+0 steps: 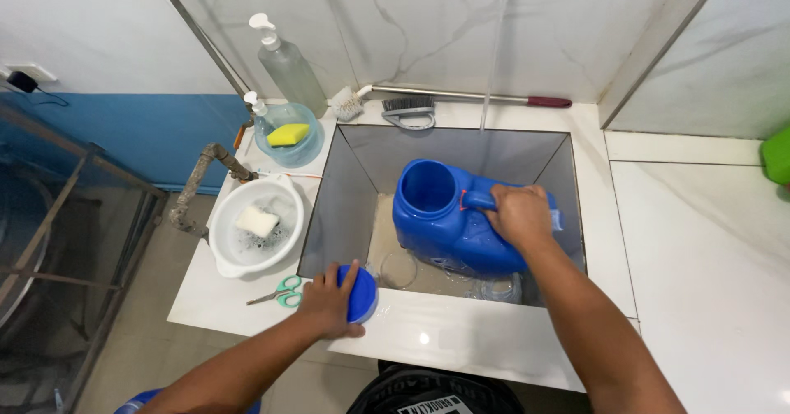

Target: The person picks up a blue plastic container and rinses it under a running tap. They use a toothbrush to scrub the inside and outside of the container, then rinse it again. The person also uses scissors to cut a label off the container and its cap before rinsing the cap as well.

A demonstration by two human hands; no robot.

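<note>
A large blue plastic jug [448, 220] with an open round mouth lies tilted inside a deep square sink [350, 192]. My right hand [518, 215] grips the jug's handle on its upper right side. My left hand [329, 303] rests on the white front ledge, fingers closed over a round blue cap [362, 293]. Clear glass items [401, 270] sit on the sink floor under the jug.
Green-handled scissors [284, 293] lie left of the cap. A white bowl [222, 245] holds soapy water and a sponge. Behind it stand a blue tub [271, 146] with a yellow sponge, a clear pump bottle [288, 68], brushes [409, 111] and a rusty tap [206, 175].
</note>
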